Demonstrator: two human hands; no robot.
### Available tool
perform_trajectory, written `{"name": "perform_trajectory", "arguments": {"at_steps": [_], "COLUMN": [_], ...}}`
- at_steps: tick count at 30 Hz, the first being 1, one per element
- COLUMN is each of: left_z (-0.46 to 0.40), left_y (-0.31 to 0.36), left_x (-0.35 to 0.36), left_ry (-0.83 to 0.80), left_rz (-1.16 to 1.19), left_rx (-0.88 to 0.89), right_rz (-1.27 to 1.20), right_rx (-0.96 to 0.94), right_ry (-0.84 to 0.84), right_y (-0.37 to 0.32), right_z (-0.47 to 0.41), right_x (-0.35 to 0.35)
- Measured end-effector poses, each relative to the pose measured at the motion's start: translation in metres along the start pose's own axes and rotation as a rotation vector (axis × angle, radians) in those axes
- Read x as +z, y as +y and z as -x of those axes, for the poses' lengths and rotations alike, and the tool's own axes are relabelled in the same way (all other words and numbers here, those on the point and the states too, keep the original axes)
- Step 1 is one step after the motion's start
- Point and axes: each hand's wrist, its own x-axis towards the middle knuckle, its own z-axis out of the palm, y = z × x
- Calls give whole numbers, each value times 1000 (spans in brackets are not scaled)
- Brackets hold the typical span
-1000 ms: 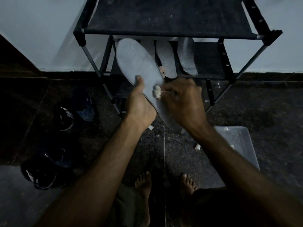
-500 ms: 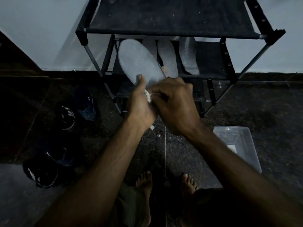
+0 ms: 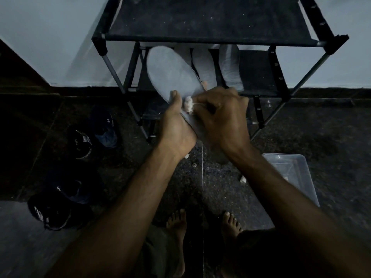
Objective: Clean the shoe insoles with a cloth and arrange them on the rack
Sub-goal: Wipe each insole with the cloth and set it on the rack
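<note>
1. Left hand (image 3: pixel 177 128) grips a pale grey flat foam insole (image 3: pixel 172 74) at mid-length, thumb on top; toe end tilted up-left.
2. Right hand (image 3: pixel 222 117) presses a small white wad of cloth (image 3: pixel 188 104) to the insole, just beside the left thumb.
3. Black metal-framed fabric-shelf rack (image 3: pixel 208 23) behind; two pale insoles (image 3: pixel 229 67) on its second shelf.
4. Clear plastic tub (image 3: pixel 295 173) on dark floor, right; dark shoes (image 3: pixel 80 143) left.

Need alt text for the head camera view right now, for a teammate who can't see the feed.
Seen from above in dim light, the left hand holds a grey insole while the right hand rubs a small white cloth on it. Behind stands a black rack with insoles already on its second shelf. Dark shoes and a clear plastic bin sit on the floor.
</note>
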Motion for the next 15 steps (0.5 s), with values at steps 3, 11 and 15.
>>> {"name": "perform_trajectory", "arguments": {"at_steps": [3, 11, 15], "left_z": [0, 2, 1], "left_y": [3, -1, 2], "left_x": [0, 1, 0], "left_ry": [-27, 8, -26], "left_rz": [11, -17, 4], "left_rx": [19, -21, -1], "right_rz": [2, -45, -35], "right_rx": [53, -11, 39], "right_ry": [48, -20, 59], "right_y": [21, -3, 15], "right_z": [-2, 0, -1], "right_x": [-6, -1, -8]}}
